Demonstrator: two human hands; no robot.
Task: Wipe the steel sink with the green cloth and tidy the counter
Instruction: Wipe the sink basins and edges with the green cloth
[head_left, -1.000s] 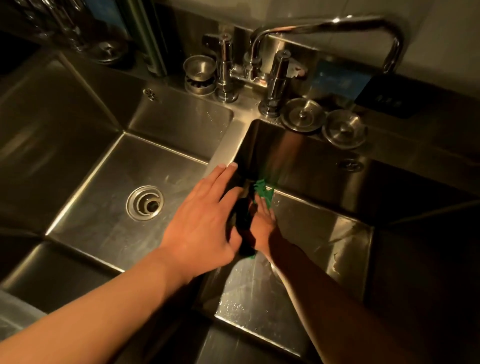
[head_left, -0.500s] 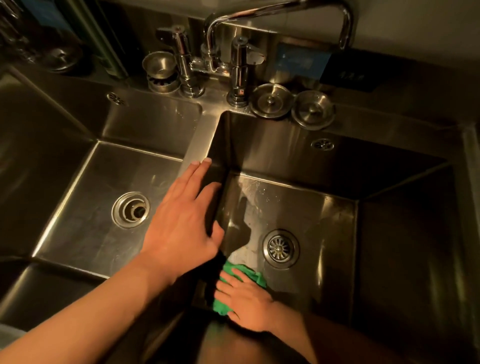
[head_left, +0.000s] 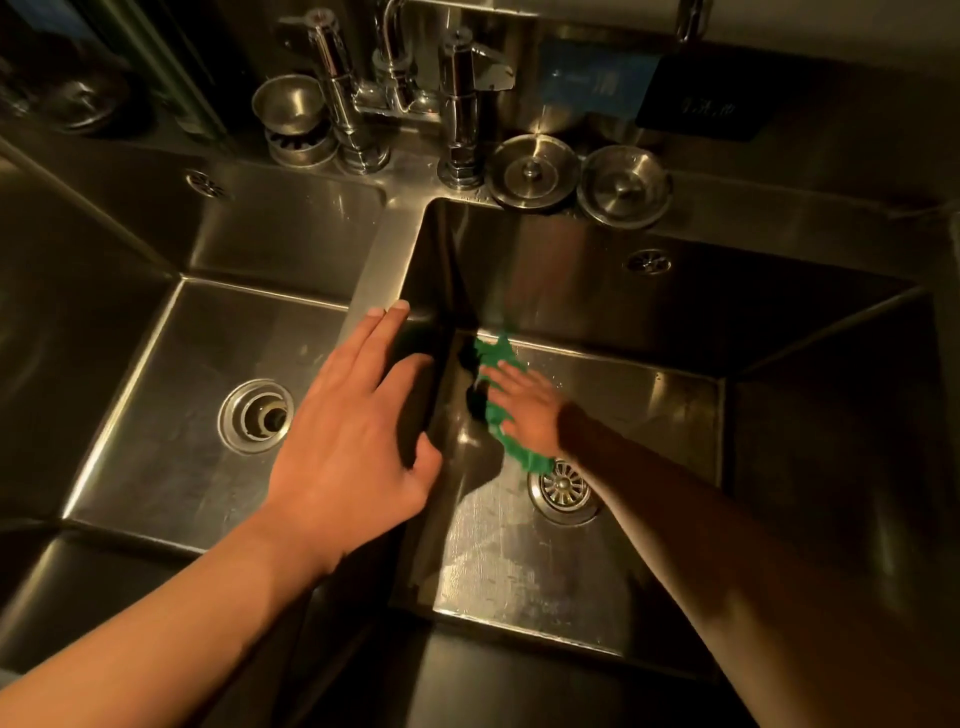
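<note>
We look down on a steel sink (head_left: 571, 291) with two basins, split by a divider (head_left: 382, 260).

1. Left hand (head_left: 353, 431): it lies flat along the divider with its fingers straight and close together, holding nothing. The fingertips reach the divider's top edge, and the thumb hangs over the right basin side.

2. Right hand (head_left: 530, 410): it is down inside the right basin, palm down. The fingers are spread and nearly straight, pressing on the cloth (head_left: 501, 356). We see no curl or pinch round the fabric.

3. Cloth: green and bunched, it lies on the right basin floor in the far left corner. It reaches from the foot of the back wall, under the hand, to just beside the right drain (head_left: 563, 486). Part of it shows beyond the fingertips and part below the heel of the hand.

4. Right basin floor: wet streaks and droplets show on the near side of the drain.

5. Left basin (head_left: 156, 374): it holds only its left drain (head_left: 254, 415).

6. Back ledge: the faucet (head_left: 400, 83) stands behind the divider. A steel cup (head_left: 291, 106) sits to its left. Two round plugs (head_left: 532, 171) sit to its right, side by side and touching or nearly so.
</note>
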